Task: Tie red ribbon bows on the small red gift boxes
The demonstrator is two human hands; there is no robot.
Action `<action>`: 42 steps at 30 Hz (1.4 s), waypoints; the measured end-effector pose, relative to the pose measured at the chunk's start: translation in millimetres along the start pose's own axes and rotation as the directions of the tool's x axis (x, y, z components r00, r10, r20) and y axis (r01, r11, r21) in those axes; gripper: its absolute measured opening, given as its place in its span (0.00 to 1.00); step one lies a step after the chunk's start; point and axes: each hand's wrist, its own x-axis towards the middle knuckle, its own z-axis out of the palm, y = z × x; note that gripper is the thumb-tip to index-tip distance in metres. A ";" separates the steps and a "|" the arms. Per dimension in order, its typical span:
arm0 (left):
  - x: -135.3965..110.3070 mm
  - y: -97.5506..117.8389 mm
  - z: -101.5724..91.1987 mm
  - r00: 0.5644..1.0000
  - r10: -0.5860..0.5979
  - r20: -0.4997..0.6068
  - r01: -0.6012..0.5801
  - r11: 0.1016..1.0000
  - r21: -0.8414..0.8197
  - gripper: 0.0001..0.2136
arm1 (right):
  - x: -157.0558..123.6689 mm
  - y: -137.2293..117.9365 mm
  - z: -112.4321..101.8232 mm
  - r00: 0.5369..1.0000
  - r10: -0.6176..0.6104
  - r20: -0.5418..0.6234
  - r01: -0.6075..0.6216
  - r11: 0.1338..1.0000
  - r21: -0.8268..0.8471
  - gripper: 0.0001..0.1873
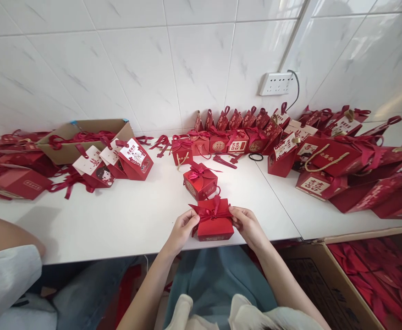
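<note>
Beyond both hands rises a white tiled wall (135,68), and beneath them, reaching out to either side, lies a white table (145,206). Below and to the right of the right hand (247,222), an open carton (311,270) holds a heap of red ribbons (386,275). Well to the left of the left hand (185,227), another person's forearm (8,233) is at the table edge, above a pale sleeve (4,275).

Far out to the right of the hands, a pile (334,153) of red boxes covers much of the table. Straight beyond the hands, a row (235,137) of red boxes stands near the wall. Ahead and to the left is a brown tray (54,153) with ribbon inside, and three tagged bags (128,160) lean in front of it.

Between the two hands, at the near table edge, sits the red box (216,227). Just past it is a second box (202,183), topped with a bow. Ahead and to the right, a socket strip (278,85) is on the wall.

Each hand pinches the ribbon bow (213,213) on the red box between thumb and fingers, one on either side. Farther out, ahead of the right hand, lies a black ring (256,156).
</note>
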 end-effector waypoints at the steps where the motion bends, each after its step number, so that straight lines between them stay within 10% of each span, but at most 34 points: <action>1: 0.1 -1.1 -0.3 1.000 0.004 0.001 -0.004 1.000 0.003 0.16 | -0.1 0.7 -0.3 1.000 0.009 -0.001 -0.009 1.000 0.025 0.26; 7: 2.1 -2.9 -1.4 1.000 0.011 -0.003 -0.011 0.999 0.046 0.17 | -1.3 9.0 1.0 1.000 0.010 -0.001 -0.010 0.999 0.041 0.25; 14: 2.8 5.9 -2.4 1.000 -0.005 0.014 0.003 0.989 0.148 0.15 | 6.0 -20.3 -15.7 0.996 -0.074 0.056 0.089 0.938 -0.335 0.20; 17: 0.6 9.8 1.0 1.000 0.018 -0.003 -0.016 0.969 0.248 0.14 | 11.1 -49.6 -5.9 0.911 -0.412 -0.009 0.303 0.684 -0.664 0.13; 19: -0.8 11.7 4.8 0.999 0.037 -0.005 -0.034 0.948 0.315 0.13 | 15.9 -63.1 11.6 0.836 -0.524 0.162 0.435 0.454 -0.778 0.09; 23: -3.4 13.3 10.5 0.997 0.076 0.011 -0.074 0.908 0.413 0.12 | 29.2 -69.8 48.3 0.838 -0.230 0.496 0.532 0.138 -0.835 0.07; 27: -6.6 12.5 10.4 0.999 0.041 0.003 -0.038 0.890 0.455 0.11 | 39.5 -66.1 58.9 0.811 -0.012 0.586 0.576 0.195 -0.794 0.07; 32: -10.5 13.4 10.2 0.984 0.180 -0.012 -0.149 0.849 0.507 0.05 | 42.8 -63.5 49.2 0.861 -0.080 0.502 0.500 0.316 -0.807 0.09; 36: -11.7 20.9 13.5 0.916 0.381 0.129 -0.361 0.636 0.683 0.12 | 48.3 -60.6 36.6 0.915 -0.132 0.382 0.402 0.391 -0.828 0.08; 42: -9.5 29.4 19.6 0.860 0.365 0.356 -0.492 0.412 0.767 0.22 | 64.6 -54.0 24.3 0.915 -0.058 0.399 0.372 0.501 -0.781 0.12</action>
